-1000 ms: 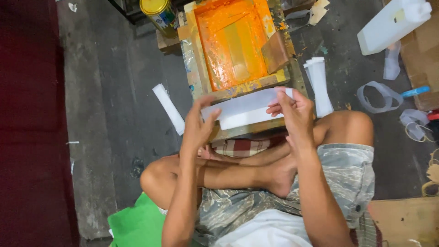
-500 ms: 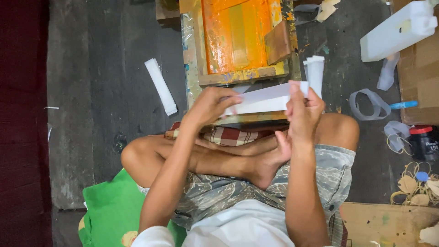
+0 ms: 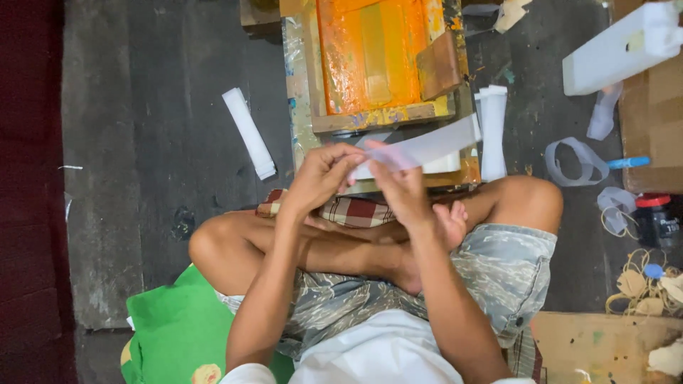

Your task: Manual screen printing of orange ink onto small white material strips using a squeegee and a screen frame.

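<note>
As we sit before the orange-inked screen frame (image 3: pixel 373 60), our left hand (image 3: pixel 320 178) and right hand (image 3: pixel 402 186) pinch a translucent plastic strip (image 3: pixel 434 144).

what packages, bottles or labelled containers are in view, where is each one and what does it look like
White jug: top right, lying tilted on the floor, boxy, with a small yellowish label.
Dark jar: right edge, upright, red lid, pale label.
Cardboard box: right edge, brown, only partly in view.
White strip: centre, held in the left hand and right hand, long, thin and blank.
</note>
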